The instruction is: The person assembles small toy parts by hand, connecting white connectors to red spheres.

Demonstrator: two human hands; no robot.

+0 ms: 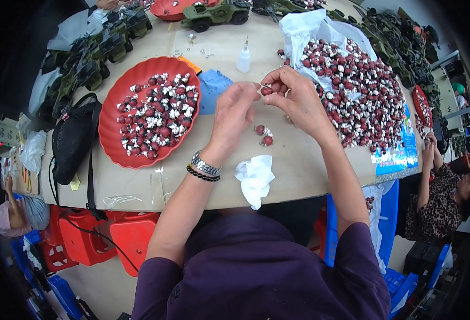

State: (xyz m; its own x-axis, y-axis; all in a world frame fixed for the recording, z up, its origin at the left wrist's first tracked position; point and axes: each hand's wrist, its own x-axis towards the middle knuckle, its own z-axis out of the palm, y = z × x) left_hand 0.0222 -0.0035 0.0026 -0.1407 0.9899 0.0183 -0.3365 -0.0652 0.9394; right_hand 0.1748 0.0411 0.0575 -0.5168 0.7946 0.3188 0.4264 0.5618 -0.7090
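Right grip (pixel 303 104), upper centre of frame: I pinch small dark-red ball (pixel 267 90) with fingertips. My left grip (pixel 229 114) just beside it, blurred; cannot tell whether it grasps anything. Loose red-and-white pieces (pixel 267 141) below on bench (pixel 299 173); red dish (pixel 109 117) of similar pieces, left of centre.

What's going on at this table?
A person is working bare-handed: the right hand pinches a small red ball between its fingertips, with the left hand close beside it; whether the left touches it is unclear. Two loose balls lie on the table below the hands. A red tray of red-and-white pieces sits to the left, a bigger pile to the right. A crumpled tissue lies nearest the person.
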